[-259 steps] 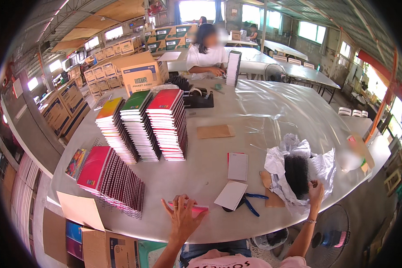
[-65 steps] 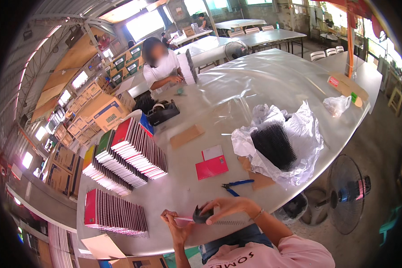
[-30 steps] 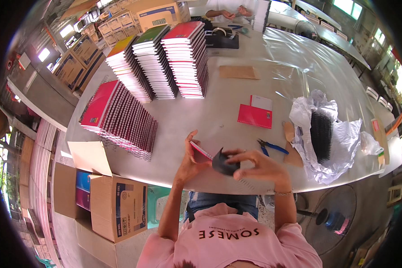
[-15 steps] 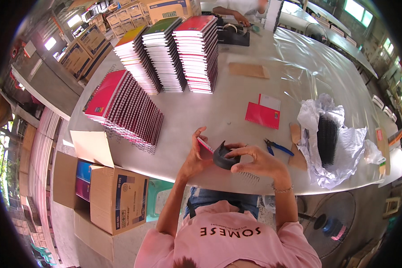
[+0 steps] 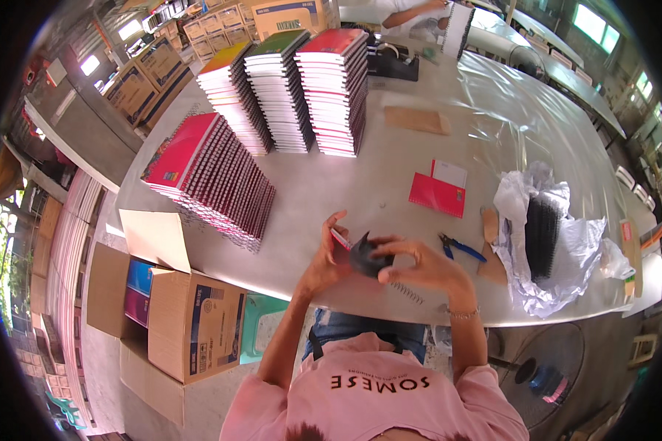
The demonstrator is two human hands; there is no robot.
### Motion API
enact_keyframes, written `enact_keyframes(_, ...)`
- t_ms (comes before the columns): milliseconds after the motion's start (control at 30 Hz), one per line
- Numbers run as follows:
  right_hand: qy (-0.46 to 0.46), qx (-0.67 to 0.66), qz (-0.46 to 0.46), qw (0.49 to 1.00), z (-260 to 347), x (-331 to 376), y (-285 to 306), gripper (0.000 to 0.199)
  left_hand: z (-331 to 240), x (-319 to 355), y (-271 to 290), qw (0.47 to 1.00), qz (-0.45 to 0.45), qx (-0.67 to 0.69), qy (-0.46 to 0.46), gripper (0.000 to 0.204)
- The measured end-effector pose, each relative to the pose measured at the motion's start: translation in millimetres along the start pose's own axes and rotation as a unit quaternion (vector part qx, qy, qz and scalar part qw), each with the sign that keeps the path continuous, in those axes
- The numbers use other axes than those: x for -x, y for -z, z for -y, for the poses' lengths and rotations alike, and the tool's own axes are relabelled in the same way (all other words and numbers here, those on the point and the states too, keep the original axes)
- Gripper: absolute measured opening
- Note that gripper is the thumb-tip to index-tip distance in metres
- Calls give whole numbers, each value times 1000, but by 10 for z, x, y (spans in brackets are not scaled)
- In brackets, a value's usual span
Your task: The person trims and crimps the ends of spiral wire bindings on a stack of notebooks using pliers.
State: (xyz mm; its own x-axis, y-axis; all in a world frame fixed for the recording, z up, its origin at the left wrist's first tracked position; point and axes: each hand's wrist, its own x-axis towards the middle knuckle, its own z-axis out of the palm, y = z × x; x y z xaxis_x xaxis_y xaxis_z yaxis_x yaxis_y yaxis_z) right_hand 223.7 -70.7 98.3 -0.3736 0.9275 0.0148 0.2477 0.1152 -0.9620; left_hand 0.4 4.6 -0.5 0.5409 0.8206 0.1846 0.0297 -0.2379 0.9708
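Observation:
My left hand (image 5: 324, 263) grips a thin red-covered notebook (image 5: 339, 239) held on edge, only a narrow strip of it showing. My right hand (image 5: 428, 266) has its fingers curled over a black rounded tool (image 5: 363, 257) with a pointed tip, pressed against the notebook's edge. The tool is blurred, and its exact kind does not show. From below the right hand a loose spiral wire (image 5: 407, 292) sticks out over the table edge. Blue-handled cutting pliers (image 5: 462, 248) lie just right of that hand. Beyond them rest a red notebook cover (image 5: 438, 195) and a white card (image 5: 449, 173).
Tall notebook stacks (image 5: 335, 95) and a leaning red spiral-bound stack (image 5: 213, 180) stand at left. Crumpled paper (image 5: 515, 272) holds black coils (image 5: 542, 239) at right. An open carton (image 5: 217, 327) sits lower left. Across the table another person (image 5: 412, 18) works near a tape dispenser (image 5: 390, 59).
The black tool has turned slightly in my right hand, and more of the spiral wire shows below it. The person opposite has raised an arm. The whole view has shifted a little.

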Motion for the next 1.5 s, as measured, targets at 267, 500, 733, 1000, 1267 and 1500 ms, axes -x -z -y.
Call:
enact_keyframes(267,-39,-4,-42,998,-201,-100,-19,52,-14,-23,6,998,-2,61,36,104)
enact_keyframes(500,-42,-232,33,971,-319,-33,96,50,-157,-13,-56,999,-8,-34,26,98)
enact_keyframes(733,-86,-234,37,968,-388,-57,120,54,-88,0,-17,998,8,25,50,84)
enact_keyframes(1000,-68,-280,26,957,-393,-95,99,52,-47,-3,16,987,47,139,70,59)
enact_keyframes(1267,27,-325,51,944,-237,5,156,42,-126,15,25,990,38,123,62,44)
enact_keyframes(1500,1,-287,8,958,-469,-15,149,37,-150,1,39,994,36,76,65,43)
